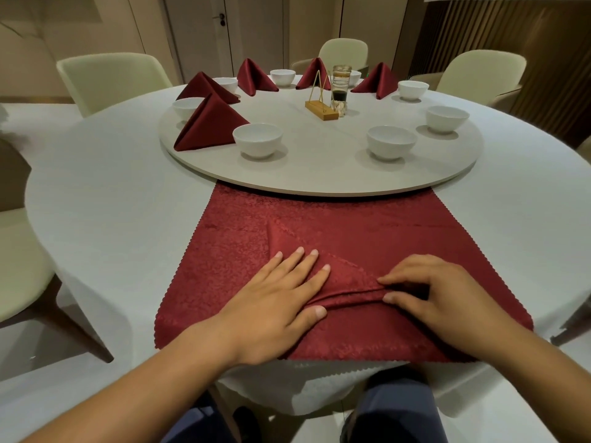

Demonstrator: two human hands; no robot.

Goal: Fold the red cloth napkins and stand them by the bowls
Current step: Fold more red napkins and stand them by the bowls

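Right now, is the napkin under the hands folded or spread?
Mostly spread: the napkin lies flat, one corner turned in; left hand presses it, right hand pinches a ridge.

Cream chairs (112,78) round white-clothed table (112,219), pale door (198,43) behind.

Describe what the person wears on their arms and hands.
Nothing: left hand and right hand are bare, with no gloves, rings, watch or bracelets. No sleeves reach into view. Nails are short and unpainted.
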